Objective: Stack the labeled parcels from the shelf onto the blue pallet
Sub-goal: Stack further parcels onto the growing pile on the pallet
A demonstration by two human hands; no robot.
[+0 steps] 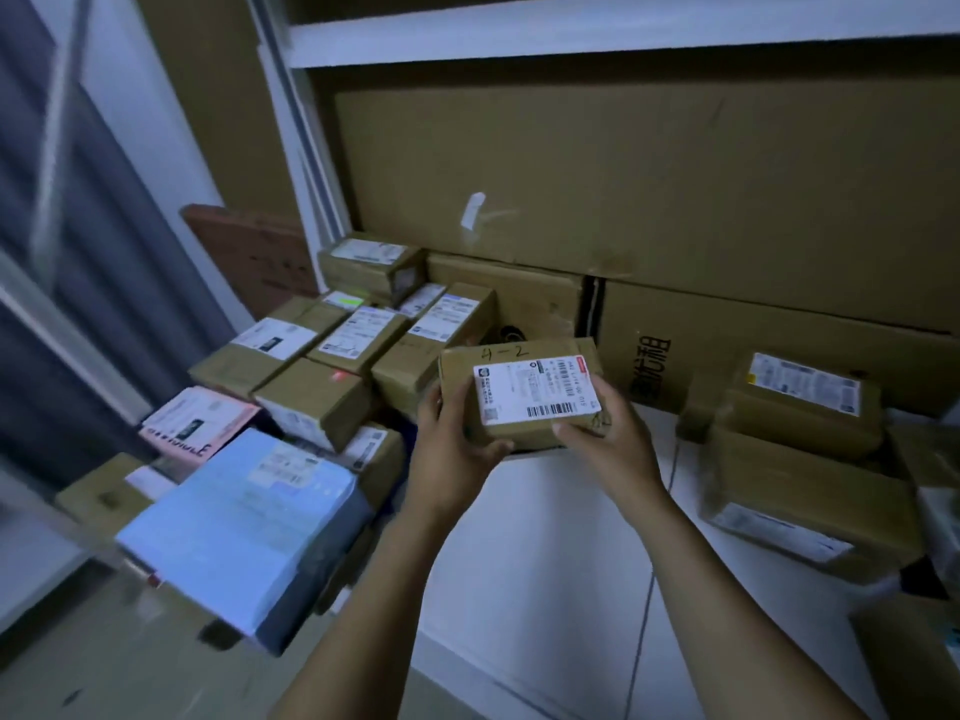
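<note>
White tiled floor (545, 563) stays open only in a strip between the left pile of labeled brown boxes (322, 387) and the taped brown parcels (800, 433) at right. Small brown cardboard parcel with a white label (519, 392) is held over that gap, left hand (452, 459) and right hand (613, 444) gripping its near corners

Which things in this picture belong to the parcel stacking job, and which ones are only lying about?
Job: parcel marked A-2, gripped by left hand and right hand; stacked labeled parcels on the left; loose labeled parcels on the right.
Lying about: big flat cartons at the back; brown board behind the stack.
</note>
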